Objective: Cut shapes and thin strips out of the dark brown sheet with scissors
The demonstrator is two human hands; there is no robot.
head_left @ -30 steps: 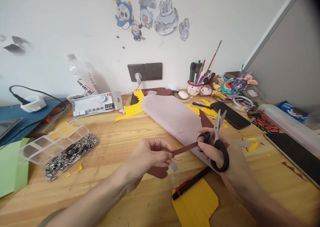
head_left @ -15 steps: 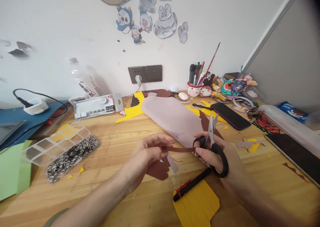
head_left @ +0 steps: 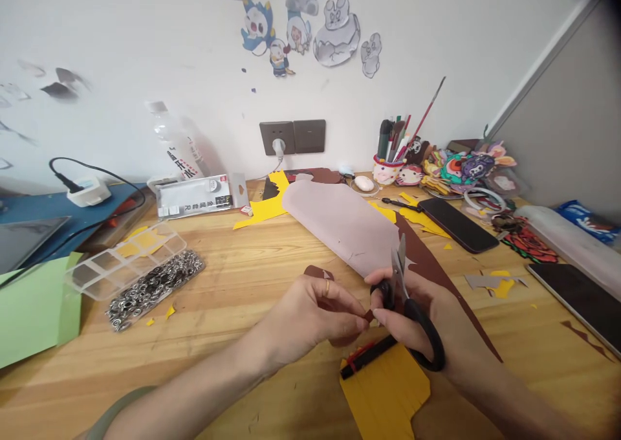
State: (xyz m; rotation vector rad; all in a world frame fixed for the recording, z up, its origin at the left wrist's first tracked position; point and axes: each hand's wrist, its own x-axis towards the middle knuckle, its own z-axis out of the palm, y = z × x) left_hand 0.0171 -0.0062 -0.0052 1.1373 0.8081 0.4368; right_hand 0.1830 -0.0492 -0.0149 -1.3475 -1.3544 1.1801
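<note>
My left hand (head_left: 320,314) pinches a narrow brown strip (head_left: 369,315) between thumb and fingertips; most of the strip is hidden by the fingers. Close against it, my right hand (head_left: 431,304) holds scissors (head_left: 423,330) with black handles, their blades pointing up and nearly together. The right thumb and fingertips also meet at the strip's other end. Under my left hand lies a brown cut piece (head_left: 317,272), partly covered. Below the hands, a black pen (head_left: 366,359) with a red band rests on a yellow sheet (head_left: 388,395).
A pinkish-grey sheet (head_left: 339,217) lies beyond the hands over brown material (head_left: 460,304). To the left is an open clear box (head_left: 155,285) of metal rings. A phone (head_left: 458,224), a pen cup (head_left: 387,168) and yellow scraps (head_left: 502,286) are on the right.
My left hand has moved right and down, so the hands are now nearly touching and less of the brown strip shows. The view has shifted slightly. The scissors stay in my right hand.
</note>
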